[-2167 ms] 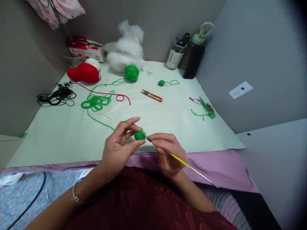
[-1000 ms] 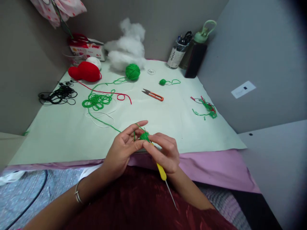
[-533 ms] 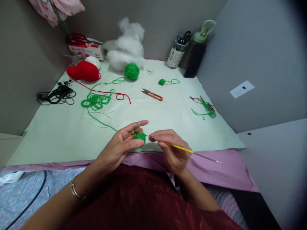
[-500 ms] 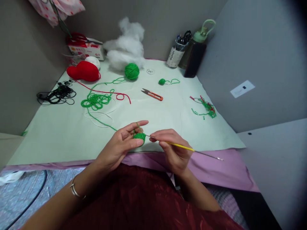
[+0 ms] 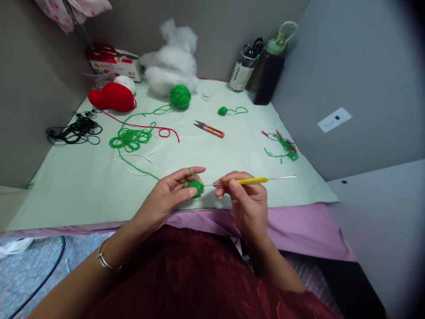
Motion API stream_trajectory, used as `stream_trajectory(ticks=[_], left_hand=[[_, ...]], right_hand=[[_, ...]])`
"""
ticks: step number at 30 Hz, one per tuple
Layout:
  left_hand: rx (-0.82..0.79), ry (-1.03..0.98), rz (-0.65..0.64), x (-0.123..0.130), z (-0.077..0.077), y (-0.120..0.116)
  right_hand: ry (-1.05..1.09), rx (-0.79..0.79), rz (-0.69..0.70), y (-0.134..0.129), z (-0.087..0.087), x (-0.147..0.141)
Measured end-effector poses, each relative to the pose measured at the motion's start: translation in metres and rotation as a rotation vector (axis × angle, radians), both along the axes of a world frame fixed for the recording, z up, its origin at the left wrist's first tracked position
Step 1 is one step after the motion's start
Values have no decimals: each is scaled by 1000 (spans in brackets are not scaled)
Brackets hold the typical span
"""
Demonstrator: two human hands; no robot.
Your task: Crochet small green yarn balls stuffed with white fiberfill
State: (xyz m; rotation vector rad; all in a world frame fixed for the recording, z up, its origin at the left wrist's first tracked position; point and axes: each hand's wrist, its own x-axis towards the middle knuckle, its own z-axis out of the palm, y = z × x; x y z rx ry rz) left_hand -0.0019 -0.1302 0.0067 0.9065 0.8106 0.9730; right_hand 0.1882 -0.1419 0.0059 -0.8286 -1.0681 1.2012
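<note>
Between the thumb and fingers of my left hand (image 5: 166,195) is a small green crochet piece (image 5: 196,189). Green yarn loops over the raised index finger and runs back to a loose green yarn coil (image 5: 133,138) on the table. My right hand (image 5: 247,195) grips a yellow-handled crochet hook (image 5: 252,180), held nearly level. Its thin metal tip points left and meets the edge of the green piece; whether it sits inside a stitch I cannot tell. The hook's other metal end sticks out to the right.
Thread snips (image 5: 210,129) lie mid-table. Behind are a green yarn ball (image 5: 180,97), white stuffing (image 5: 171,62), red yarn (image 5: 114,97) and black cord (image 5: 76,129). Yarn scraps (image 5: 285,147) lie right. A bottle (image 5: 270,71) and pen cup (image 5: 241,73) stand by grey partitions.
My right hand has turned, swinging the hook's rear end upward from a downward slant to nearly level. The green piece has tilted slightly in my left fingers. The view has shifted a little.
</note>
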Motion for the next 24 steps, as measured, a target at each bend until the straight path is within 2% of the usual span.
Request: stream_trajectory(ticks=[10, 14, 18, 21, 24], left_hand=[[124, 251, 13, -3, 2, 0], [87, 157, -60, -7, 1, 1], [-34, -25, -87, -2, 1, -2], [-83, -78, -56, 5, 1, -4], [-77, -89, -21, 9, 0, -4]], right_hand=[[-58, 19, 2, 3, 1, 2], [-20, -39, 48, 5, 3, 7], [19, -62, 96, 6, 0, 1], [-49, 63, 11, 6, -5, -7], [-213, 221, -101, 7, -10, -13]])
